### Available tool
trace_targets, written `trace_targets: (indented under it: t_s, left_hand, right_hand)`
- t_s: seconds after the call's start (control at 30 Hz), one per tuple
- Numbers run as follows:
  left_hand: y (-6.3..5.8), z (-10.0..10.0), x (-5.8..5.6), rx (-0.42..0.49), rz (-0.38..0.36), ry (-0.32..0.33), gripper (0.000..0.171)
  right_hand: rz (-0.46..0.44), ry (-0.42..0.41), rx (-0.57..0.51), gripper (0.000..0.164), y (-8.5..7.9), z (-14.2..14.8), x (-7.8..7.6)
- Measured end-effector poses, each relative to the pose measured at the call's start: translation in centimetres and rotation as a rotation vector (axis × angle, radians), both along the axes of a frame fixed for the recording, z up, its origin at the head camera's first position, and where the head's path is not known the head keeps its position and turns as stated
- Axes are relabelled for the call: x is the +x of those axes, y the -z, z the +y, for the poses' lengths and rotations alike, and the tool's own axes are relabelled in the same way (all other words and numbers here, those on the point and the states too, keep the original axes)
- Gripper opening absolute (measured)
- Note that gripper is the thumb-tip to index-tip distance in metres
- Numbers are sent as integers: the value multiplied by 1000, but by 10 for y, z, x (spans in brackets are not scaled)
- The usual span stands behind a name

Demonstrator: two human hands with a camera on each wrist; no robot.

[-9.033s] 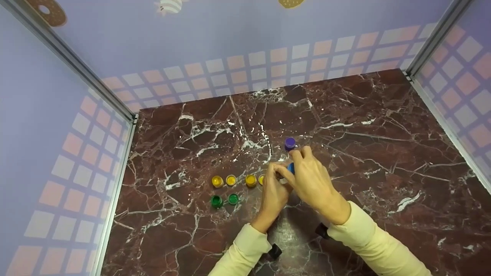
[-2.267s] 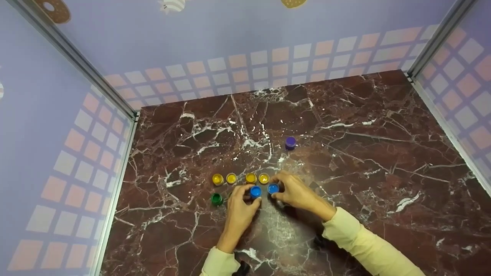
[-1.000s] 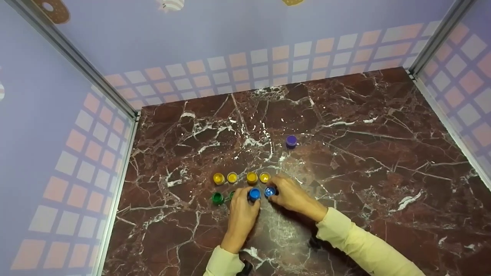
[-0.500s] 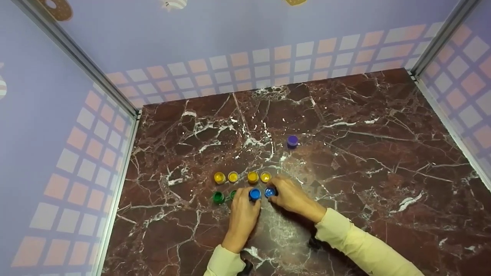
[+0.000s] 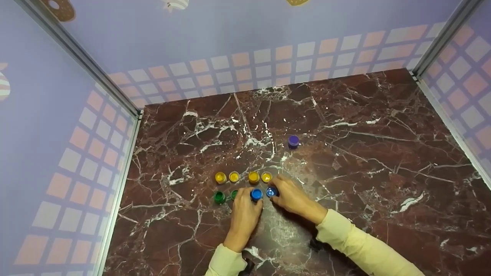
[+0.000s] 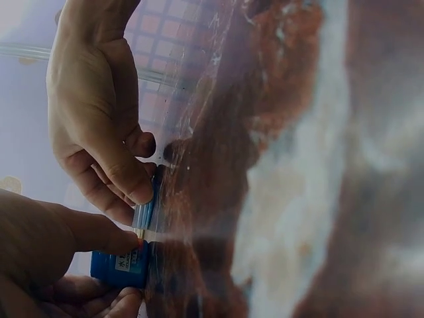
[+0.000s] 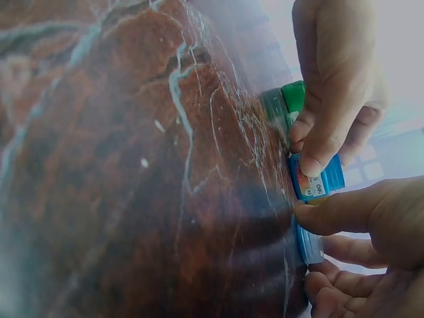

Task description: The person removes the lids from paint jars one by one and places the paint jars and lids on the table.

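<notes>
My left hand (image 5: pixel 244 214) pinches an open blue paint jar (image 5: pixel 256 194) between thumb and fingers; the jar stands upright on the table. Just right of it, my right hand (image 5: pixel 293 195) holds a blue lid (image 5: pixel 271 191), inner side up, by its edge. In the left wrist view the labelled blue jar (image 6: pixel 119 268) and the lid (image 6: pixel 146 205) sit close together on the tabletop. The right wrist view shows the left thumb on the label of the jar (image 7: pixel 318 179), and right fingers about the lid (image 7: pixel 308 245).
Behind the hands stand two open yellow jars (image 5: pixel 220 177), each with a yellow lid (image 5: pixel 234 176) to its right. An open green jar (image 5: pixel 219 197) is at left, its lid (image 5: pixel 234 194) partly behind my left hand. A capped purple jar (image 5: pixel 293 142) stands farther back on the marbled table (image 5: pixel 364 161).
Nine seconds ago both hands were together over the blue jar. Since then jar and lid have come apart and been set down; the lid then shifted slightly left. Over the last second, little moves.
</notes>
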State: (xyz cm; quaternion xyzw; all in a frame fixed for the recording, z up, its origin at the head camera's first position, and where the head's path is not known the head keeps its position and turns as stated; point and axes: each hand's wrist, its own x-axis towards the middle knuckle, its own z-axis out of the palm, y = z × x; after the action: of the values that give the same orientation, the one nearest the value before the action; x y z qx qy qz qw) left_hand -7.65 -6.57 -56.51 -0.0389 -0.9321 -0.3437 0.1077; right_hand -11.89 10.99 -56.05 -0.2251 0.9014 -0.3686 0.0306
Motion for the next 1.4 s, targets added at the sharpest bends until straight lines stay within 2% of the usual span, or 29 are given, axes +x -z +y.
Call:
trace_targets:
  t_s: [0.37, 0.57, 0.7, 0.8, 1.07, 1.27, 1.4]
  left_hand:
    - [-1, 4, -3, 2, -3, 2, 32]
    - [0, 2, -3, 10, -8, -3, 32]
    - [2, 2, -3, 7, 5, -2, 32]
    - [3, 2, -2, 8, 15, 0, 32]
    - [4, 2, -1, 17, 18, -1, 33]
    - [3, 2, -1, 10, 27, 0, 33]
    - [3, 3, -2, 8, 15, 7, 32]
  right_hand:
    - [-11, 16, 3, 43, -5, 1, 0]
    - [-74, 59, -24, 39, -11, 7, 0]
    - [-113, 85, 22, 37, -16, 17, -4]
    - [-106, 99, 59, 38, -19, 26, -8]
    - [-11, 148, 120, 41, -27, 49, -23]
    - [-37, 203, 130, 44, -35, 65, -39]
    - [-16, 241, 125, 43, -38, 75, -51]
